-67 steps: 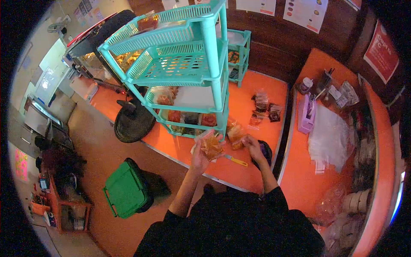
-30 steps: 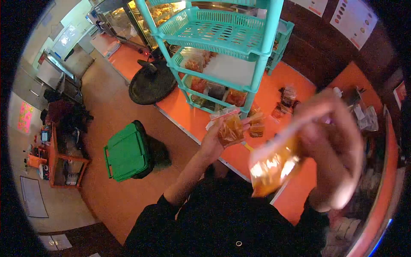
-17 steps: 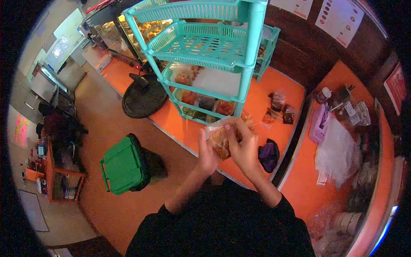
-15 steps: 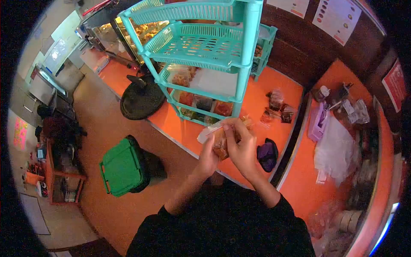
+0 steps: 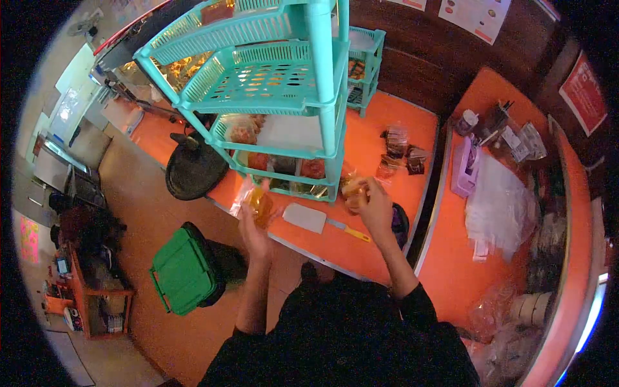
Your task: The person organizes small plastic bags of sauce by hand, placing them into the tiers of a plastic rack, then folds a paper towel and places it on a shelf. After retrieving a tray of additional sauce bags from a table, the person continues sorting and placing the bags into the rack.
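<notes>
My left hand (image 5: 256, 237) is closed on a clear plastic bag (image 5: 259, 205) with orange-yellow contents, held up left of the rack's lower corner. On the right, my right hand (image 5: 377, 209) has its fingers closed on a clear packet (image 5: 353, 192) of yellowish food by the rack's foot. Between the hands, a yellow-handled tool (image 5: 357, 233) with a flat white, blade-like piece (image 5: 304, 218) lies on the orange counter (image 5: 290, 244). The turquoise tiered rack (image 5: 331, 122) stands just beyond, with bagged food on its lower tiers.
Several small dark packets (image 5: 403, 149) lie right of the rack. A purple item (image 5: 400, 224) sits partly behind my right hand. Plastic bags (image 5: 500, 209) and a lilac holder (image 5: 465, 168) rest on the side counter. A green-lidded bin (image 5: 184, 267) stands on the floor.
My hands have moved apart: the left went left with the bag, the right went onto another packet by the rack. The yellow-handled tool now shows between them. The view has shifted.
</notes>
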{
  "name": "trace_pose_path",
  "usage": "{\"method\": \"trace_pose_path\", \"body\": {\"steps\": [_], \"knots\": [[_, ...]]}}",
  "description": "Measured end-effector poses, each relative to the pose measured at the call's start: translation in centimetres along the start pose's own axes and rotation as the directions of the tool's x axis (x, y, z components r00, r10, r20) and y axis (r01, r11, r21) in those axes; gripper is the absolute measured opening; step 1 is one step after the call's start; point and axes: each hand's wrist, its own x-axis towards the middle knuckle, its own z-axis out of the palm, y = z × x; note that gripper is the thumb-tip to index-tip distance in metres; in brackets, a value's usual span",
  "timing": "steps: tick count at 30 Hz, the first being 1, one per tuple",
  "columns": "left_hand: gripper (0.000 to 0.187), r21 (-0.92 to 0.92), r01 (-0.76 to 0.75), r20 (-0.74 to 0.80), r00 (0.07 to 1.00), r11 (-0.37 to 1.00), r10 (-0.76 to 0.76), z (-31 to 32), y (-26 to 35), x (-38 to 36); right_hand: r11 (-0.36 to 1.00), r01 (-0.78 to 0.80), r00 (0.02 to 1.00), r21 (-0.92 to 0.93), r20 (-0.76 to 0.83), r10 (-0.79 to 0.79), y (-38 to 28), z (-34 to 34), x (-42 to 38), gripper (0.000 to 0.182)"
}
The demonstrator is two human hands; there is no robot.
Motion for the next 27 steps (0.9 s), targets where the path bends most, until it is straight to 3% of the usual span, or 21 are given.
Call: {"method": "trace_pose_path", "body": {"steps": [1,2,4,5,8,12,14,18,20,27], "knots": [[0.053,0.122,-0.006,-0.006,1.0,0.992,0.007,-1.2,-0.5,-0.1,0.992,0.009,1.0,-0.126,0.018,-0.007,3.2,0.5,0.3,0.028],[0.053,0.123,-0.008,-0.004,1.0,0.992,0.008,-1.3,-0.8,-0.4,0.968,0.023,0.999,-0.249,0.038,-0.014,6.2,1.4,0.5,0.031],[0.052,0.102,0.151,0.088,0.983,0.983,-0.16,-1.2,-1.4,-1.1,0.971,0.088,0.995,-0.223,0.056,-0.077,11.4,3.8,1.0,0.032],[0.054,0.165,0.09,0.165,0.979,0.982,-0.118,-1.9,-1.9,-1.1,0.969,0.149,0.988,-0.197,0.07,-0.138,12.6,4.5,1.1,0.033],[0.056,0.148,0.128,0.184,0.971,0.981,-0.154,-2.3,-4.0,-0.8,0.977,0.181,0.979,-0.111,0.119,-0.168,13.0,4.7,0.9,0.029],[0.059,0.098,0.211,0.235,0.945,0.973,-0.228,-0.7,-4.5,-1.1,0.946,0.26,0.964,-0.194,0.107,-0.243,14.7,5.1,0.4,0.019],[0.061,0.108,0.235,0.302,0.918,0.966,-0.257,-2.1,-7.1,-0.7,0.992,0.109,0.987,0.057,0.112,-0.115,14.9,5.0,0.1,0.012],[0.062,0.088,0.29,0.335,0.892,0.953,-0.303,-1.8,-9.0,-1.1,0.984,0.143,0.987,0.104,0.055,-0.15,16.2,6.0,-0.2,0.012],[0.061,0.083,0.337,0.308,0.887,0.938,-0.345,-2.0,-10.5,-1.2,0.97,0.075,0.993,0.232,0.068,-0.093,15.5,6.0,-0.2,0.01],[0.056,0.198,0.417,0.266,0.848,0.887,-0.458,-1.2,-11.5,-1.9,0.95,0.122,0.988,0.287,0.052,-0.142,15.1,5.6,-0.6,0.009]]}}
